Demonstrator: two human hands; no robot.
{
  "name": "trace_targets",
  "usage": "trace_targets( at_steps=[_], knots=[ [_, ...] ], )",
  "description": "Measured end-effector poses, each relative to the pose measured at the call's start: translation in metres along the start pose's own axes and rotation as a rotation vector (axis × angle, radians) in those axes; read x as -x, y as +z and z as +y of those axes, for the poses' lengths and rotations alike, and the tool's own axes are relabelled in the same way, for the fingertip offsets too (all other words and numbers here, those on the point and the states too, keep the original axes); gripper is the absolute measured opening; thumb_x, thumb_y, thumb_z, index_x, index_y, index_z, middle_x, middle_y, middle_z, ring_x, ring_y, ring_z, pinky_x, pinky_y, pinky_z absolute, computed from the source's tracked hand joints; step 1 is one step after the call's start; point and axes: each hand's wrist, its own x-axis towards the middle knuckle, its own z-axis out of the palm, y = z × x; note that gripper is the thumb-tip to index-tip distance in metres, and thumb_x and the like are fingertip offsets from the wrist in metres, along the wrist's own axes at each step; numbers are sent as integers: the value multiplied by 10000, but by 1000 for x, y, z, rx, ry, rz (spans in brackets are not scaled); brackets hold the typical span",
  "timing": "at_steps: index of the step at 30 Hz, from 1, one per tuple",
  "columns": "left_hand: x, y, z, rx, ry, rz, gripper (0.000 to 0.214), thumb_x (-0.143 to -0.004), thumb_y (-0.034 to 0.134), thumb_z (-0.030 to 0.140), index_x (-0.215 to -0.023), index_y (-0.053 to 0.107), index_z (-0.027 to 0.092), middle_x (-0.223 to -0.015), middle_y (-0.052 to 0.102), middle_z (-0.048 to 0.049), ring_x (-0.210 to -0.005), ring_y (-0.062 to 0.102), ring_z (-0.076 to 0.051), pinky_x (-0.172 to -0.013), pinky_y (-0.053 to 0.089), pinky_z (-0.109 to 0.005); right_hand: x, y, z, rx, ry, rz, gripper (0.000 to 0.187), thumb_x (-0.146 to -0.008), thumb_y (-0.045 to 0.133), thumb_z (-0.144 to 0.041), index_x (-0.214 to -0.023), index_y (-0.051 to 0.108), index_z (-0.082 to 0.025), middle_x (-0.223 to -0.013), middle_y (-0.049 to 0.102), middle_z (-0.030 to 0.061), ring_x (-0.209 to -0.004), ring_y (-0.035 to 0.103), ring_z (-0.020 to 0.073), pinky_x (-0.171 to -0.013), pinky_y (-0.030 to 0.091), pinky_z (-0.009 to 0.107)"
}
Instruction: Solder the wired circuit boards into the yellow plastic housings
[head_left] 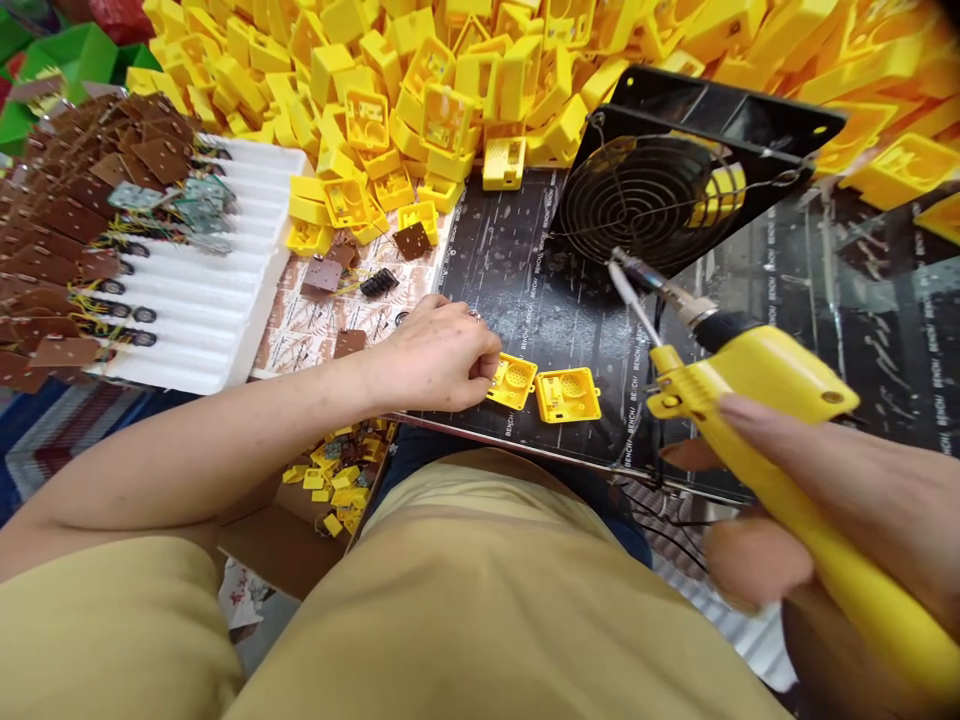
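My left hand (442, 355) is closed at the left edge of an open yellow plastic case half (516, 382), its fingertips covering that side. Touching its right side, a second yellow case half (568, 396) lies with its inside facing up. On the right, my right hand (817, 500), partly blurred, is wrapped round a yellow soldering gun (780, 375). The gun's metal tip and thin feed tube point up and left, in front of a black fan (630, 190) with a wire guard. Small brown circuit boards (324, 275) and a black coil-like part (379, 283) lie beyond my left hand.
Yellow cases (442, 110) are heaped across the back. At left, a ridged white foam tray (255, 250) bears many brown boards (67, 210) with wires. Below the table edge stands a cardboard box (274, 535) with yellow pieces. Dark cables (675, 540) hang beneath the soldering gun.
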Motion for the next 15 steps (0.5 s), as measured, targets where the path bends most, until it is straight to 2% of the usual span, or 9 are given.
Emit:
trace_targets(
  at_steps=[3,6,8,12,15],
  knots=[
    [4,-6,-6,16,20,9,110,-794,609,219,-790,718,200,-801,726,-23,-855,623,-216,-877,425,-376,-7,12,4,58,-95,42,476,-942,580,-368,-1405,509,-283,-715,674,-26,-591,644,112,-615,492,237],
    [12,-13,-17,89,33,130,187,-833,610,251,-976,722,211,-992,736,-32,-966,650,-214,-905,449,-351,-10,22,10,87,-162,93,457,-923,626,-294,-1368,539,-244,-629,615,-60,-503,581,74,-591,463,190],
    [18,-13,-24,153,42,210,214,-862,589,262,-1031,710,213,-1074,729,-35,-1004,659,-201,-906,460,-328,-11,25,12,113,-170,89,474,-921,629,-253,-1382,520,-234,-582,582,-75,-469,540,69,-557,436,188],
    [25,1,-24,210,54,236,179,-862,624,293,-986,708,193,-1041,742,-50,-999,672,-215,-934,449,-362,-11,24,16,126,-198,47,446,-874,685,-176,-1304,572,-217,-591,554,-75,-502,522,65,-572,424,188],
    [29,18,-17,197,32,359,119,-856,652,295,-883,692,187,-975,748,-43,-978,667,-218,-994,401,-414,-11,21,17,116,-235,40,381,-836,736,-201,-1202,632,-196,-587,519,-68,-510,497,62,-598,428,188]
  ],
)
